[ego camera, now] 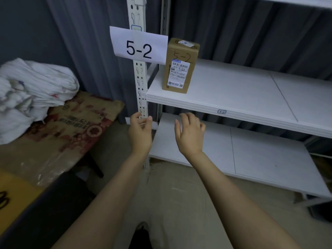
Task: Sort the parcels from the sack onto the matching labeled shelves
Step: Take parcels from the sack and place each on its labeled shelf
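We face a white metal shelving unit (233, 112) with grey curtains behind it. Its middle shelf (242, 94), marked by a paper sign reading 5-2 (139, 45) taped to the perforated upright (141, 83), carries one thing only: a brown cardboard parcel (180, 66) standing upright at the shelf's left end, "5-2" handwritten above its shipping label. The lower shelf (251, 155) shows nothing on it. To the left, a printed sack (71, 123) lies flat with crumpled white sacks (30, 90) heaped on it. Our left hand (140, 133) and right hand (190, 133) hover below the parcel, well apart from it, fingers spread and holding nothing.
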